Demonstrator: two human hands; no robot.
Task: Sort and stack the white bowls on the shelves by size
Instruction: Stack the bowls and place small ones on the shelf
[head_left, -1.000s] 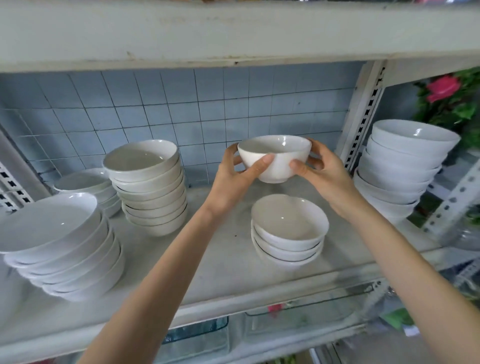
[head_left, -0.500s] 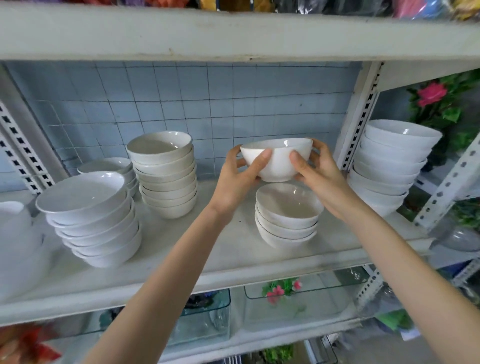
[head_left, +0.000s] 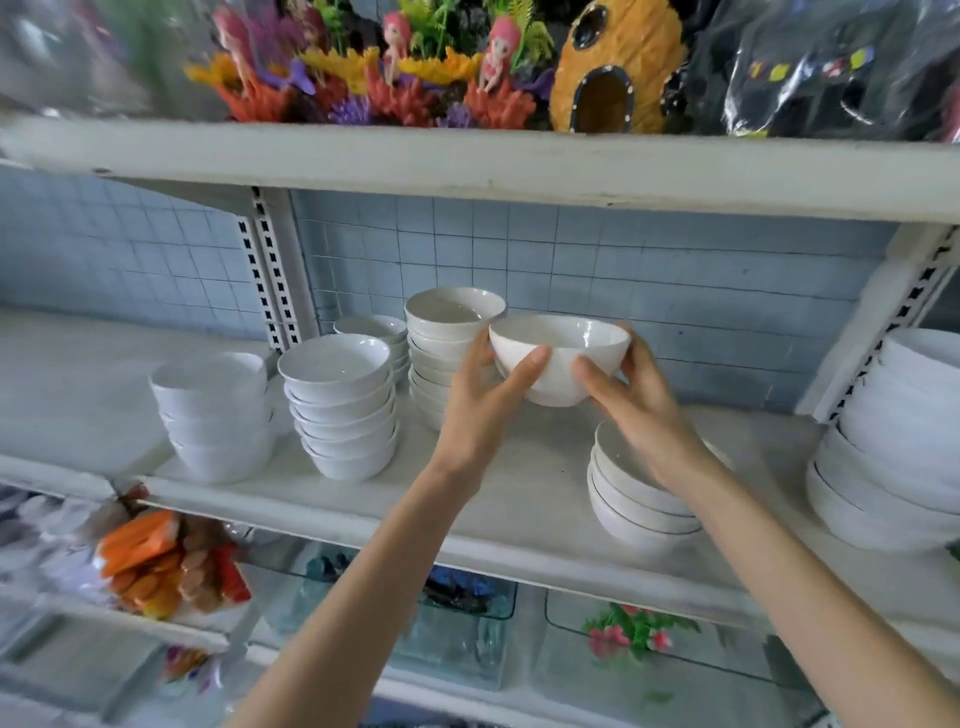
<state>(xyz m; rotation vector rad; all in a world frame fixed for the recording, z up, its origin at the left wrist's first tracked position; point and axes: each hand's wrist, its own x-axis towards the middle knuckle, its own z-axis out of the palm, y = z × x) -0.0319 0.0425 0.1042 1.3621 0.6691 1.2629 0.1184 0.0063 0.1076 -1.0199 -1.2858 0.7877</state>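
Observation:
Both hands hold one white bowl (head_left: 560, 358) upright above the middle shelf (head_left: 498, 499); my left hand (head_left: 480, 410) grips its left side and my right hand (head_left: 641, 410) its right side. To the bowl's left stands a tall stack of deep bowls (head_left: 451, 343), its right side partly hidden by my left hand. A short stack of three shallow bowls (head_left: 631, 496) sits below my right wrist. Further left are a stack of several bowls (head_left: 343, 410) and another, blurred stack (head_left: 215, 415). Large bowls (head_left: 898, 447) are piled at the right edge.
A small low stack (head_left: 376, 338) stands at the back by the slotted upright (head_left: 270, 275). The shelf above (head_left: 467, 161) carries colourful aquarium ornaments. Glass tanks (head_left: 462, 623) and packets (head_left: 166, 561) lie on the shelves below. Blue tiles back the shelf.
The view has swung up and to the left, and the held bowl now sits left of the short stack, close to the tall stack. Both hands keep their grip.

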